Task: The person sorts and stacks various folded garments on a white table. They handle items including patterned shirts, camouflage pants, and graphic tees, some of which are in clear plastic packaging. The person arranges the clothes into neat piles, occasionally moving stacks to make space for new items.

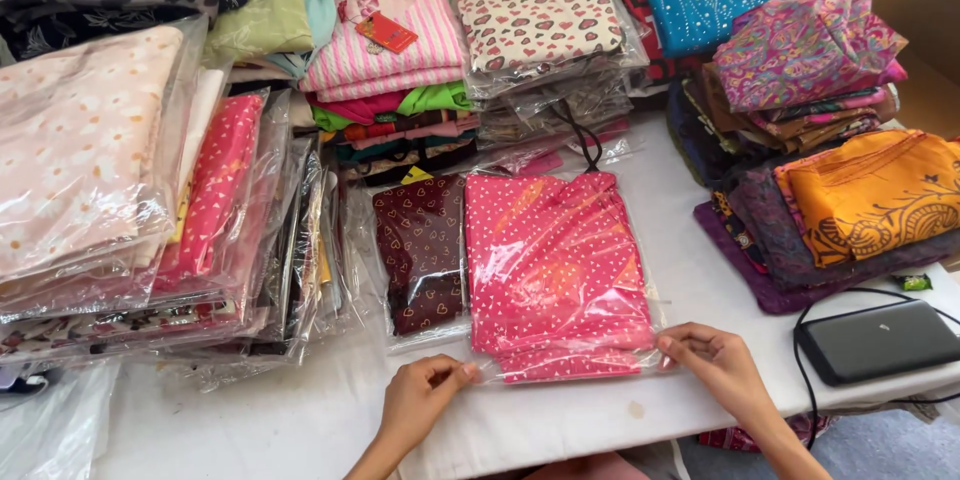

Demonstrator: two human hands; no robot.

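Both hands, left hand point(418, 402) and right hand point(722, 361), are pinching the near open edge of a clear bag point(480, 365); the pink dotted garment point(555, 270) is sitting fully inside, unsealed.

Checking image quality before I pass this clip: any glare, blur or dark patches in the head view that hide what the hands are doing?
Head view: even, bright light, sharp throughout. Glare streaks the clear bag around the pink dotted garment and the wrapped stacks at left, yet the patterns stay readable. The left hand and right hand, at the bag's near edge, show unblurred. Only soft shadows on the white table.
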